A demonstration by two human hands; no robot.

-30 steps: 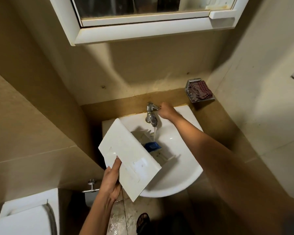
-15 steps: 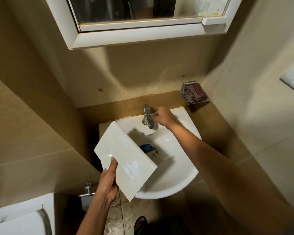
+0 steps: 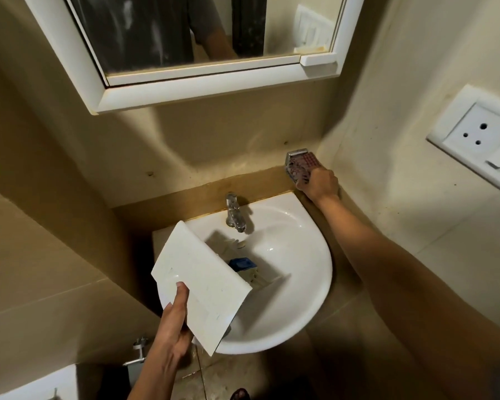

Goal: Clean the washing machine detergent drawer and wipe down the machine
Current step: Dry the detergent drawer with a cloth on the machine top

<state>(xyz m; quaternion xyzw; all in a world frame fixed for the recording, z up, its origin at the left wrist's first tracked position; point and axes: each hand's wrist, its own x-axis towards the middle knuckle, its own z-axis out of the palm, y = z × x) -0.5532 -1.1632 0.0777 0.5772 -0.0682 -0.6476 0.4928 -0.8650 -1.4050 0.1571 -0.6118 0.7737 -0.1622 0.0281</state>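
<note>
While the left hand (image 3: 171,321) holds the detergent drawer (image 3: 202,284) by the lower corner of its white front panel, thumb flat along the face and the other fingers tucked out of sight behind the panel, the drawer tilts with its body angled down into the bowl of the sink (image 3: 300,284). Its front panel faces up toward the camera and overhangs the sink's left front rim. A blue insert (image 3: 242,263) shows just behind the panel's upper edge, among the white compartments, which are partly in shadow. At the back of the sink stands the chrome tap (image 3: 235,213), just beyond the drawer's far end and apart from it. The right hand (image 3: 319,183) reaches past the sink's back right corner to a metal dish (image 3: 296,153) fixed on the wall, and its fingers (image 3: 303,184) curl narrow onto the red checked cloth (image 3: 302,164) lying in that dish. Above hangs a white-framed mirror cabinet (image 3: 214,82); a white wall socket (image 3: 474,137) sits on the right-hand wall. Low on the left are a small metal valve (image 3: 137,350) and the corner of a white toilet cistern (image 3: 26,385).
</note>
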